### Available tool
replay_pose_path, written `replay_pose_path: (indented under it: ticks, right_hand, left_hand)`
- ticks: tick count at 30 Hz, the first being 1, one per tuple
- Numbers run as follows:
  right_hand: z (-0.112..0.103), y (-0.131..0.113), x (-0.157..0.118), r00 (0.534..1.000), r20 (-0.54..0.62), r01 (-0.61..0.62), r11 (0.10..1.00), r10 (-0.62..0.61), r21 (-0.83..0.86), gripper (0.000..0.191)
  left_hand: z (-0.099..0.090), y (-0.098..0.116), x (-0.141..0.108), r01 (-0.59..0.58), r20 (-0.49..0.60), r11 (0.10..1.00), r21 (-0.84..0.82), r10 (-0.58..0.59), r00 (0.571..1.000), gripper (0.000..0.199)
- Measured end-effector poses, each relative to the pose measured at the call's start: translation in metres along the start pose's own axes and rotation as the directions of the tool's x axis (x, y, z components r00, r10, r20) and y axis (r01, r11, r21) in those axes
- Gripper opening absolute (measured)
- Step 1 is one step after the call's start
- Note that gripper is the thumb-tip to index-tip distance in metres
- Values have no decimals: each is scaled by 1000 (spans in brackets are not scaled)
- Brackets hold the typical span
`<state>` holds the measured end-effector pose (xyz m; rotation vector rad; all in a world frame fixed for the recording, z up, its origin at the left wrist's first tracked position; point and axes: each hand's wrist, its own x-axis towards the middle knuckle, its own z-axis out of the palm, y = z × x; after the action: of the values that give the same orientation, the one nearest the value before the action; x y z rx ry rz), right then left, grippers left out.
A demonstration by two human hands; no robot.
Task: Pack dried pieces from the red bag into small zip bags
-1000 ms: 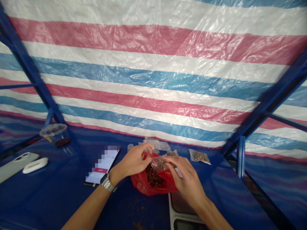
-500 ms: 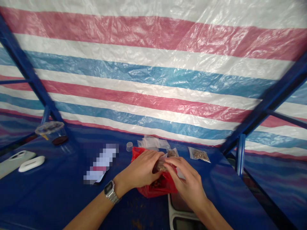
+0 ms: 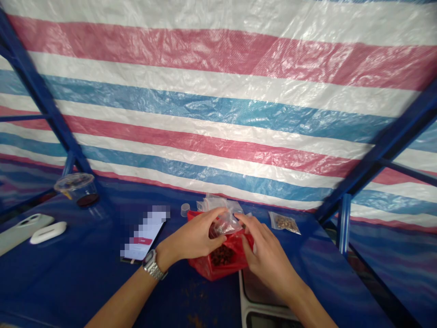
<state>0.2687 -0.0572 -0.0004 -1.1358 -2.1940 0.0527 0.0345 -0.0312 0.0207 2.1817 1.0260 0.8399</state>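
A small clear plastic bag (image 3: 228,223) is between my hands, above an open red bag (image 3: 213,269) that holds dark brown bits (image 3: 222,255). My left hand (image 3: 198,237), with a metal watch on the wrist, has its fingers and thumb round the clear bag's left side. At the bag's right edge is my right hand (image 3: 262,243), its thumb and index finger apart. A filled clear packet (image 3: 285,222) lies to the right. Empty clear bags (image 3: 218,203) are heaped behind the red bag. A scale (image 3: 261,291) sits partly under my right forearm.
On the blue table (image 3: 85,273) lie a phone (image 3: 146,237) with a blurred screen, a white earphone case (image 3: 48,233) and a pale phone (image 3: 25,230) at left. Farther back stand a clear tub (image 3: 77,187) and a tiny cup (image 3: 185,209). Striped sheeting rises behind.
My hands have moved slightly apart, and my right thumb and finger have spread. The clear bag shows more between them, and more of the red bag's dark contents is uncovered.
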Motion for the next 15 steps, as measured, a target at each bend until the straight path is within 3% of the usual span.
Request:
replay_pose_path:
  ticks: [8,12,15]
  right_hand:
    - [-3,13,5,974,-194,-103,991,118,86,42]
    - [-3,13,7,942,-289,-142,983,171,119,36]
    - [-6,6,7,908,-396,-103,989,137,106,28]
  left_hand:
    - [0,-2,1,-30,39,998,-56,32,999,34]
    - [1,-4,2,-51,7,988,-145,52,999,39]
    - [5,-5,3,-58,4,980,-193,59,998,38]
